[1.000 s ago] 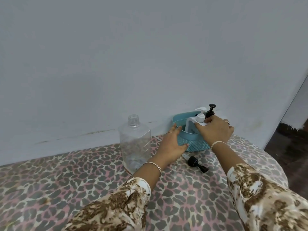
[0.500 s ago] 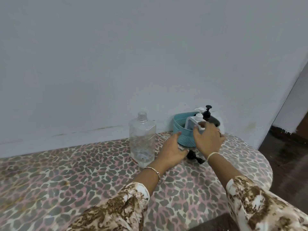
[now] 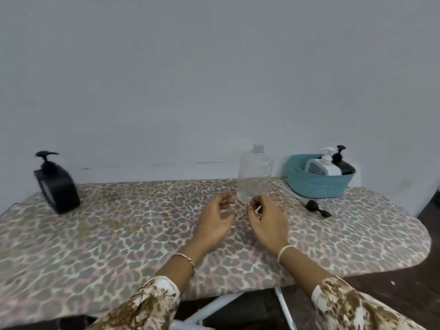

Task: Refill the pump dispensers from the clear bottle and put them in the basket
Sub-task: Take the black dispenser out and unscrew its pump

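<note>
Your left hand (image 3: 215,216) and right hand (image 3: 267,219) hover empty over the middle of the counter (image 3: 119,234), fingers loosely curled, just in front of the clear bottle (image 3: 254,173). That bottle stands upright and uncapped, and it looks almost empty; its black cap (image 3: 315,207) lies to the right. The teal basket (image 3: 319,184) at the far right holds a white dispenser (image 3: 323,166) and a black one (image 3: 342,163). One black pump dispenser (image 3: 56,184) stands alone at the far left, well apart from everything. It is probably next: reach left, grip its body rather than the pump head, and carry it upright.
</note>
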